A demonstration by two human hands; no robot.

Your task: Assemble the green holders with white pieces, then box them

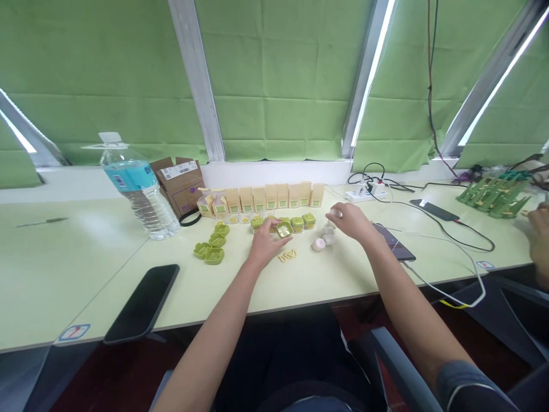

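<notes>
A pale table on my camera
On it I see a water bottle, a brown box, a black phone, little green cups, paper boxes in a row and yellow bits.

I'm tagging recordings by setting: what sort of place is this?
Probably a shared workroom: a long pale-yellow table, a white rectangular power strip and, at the far right, another person's bare hand.
</notes>
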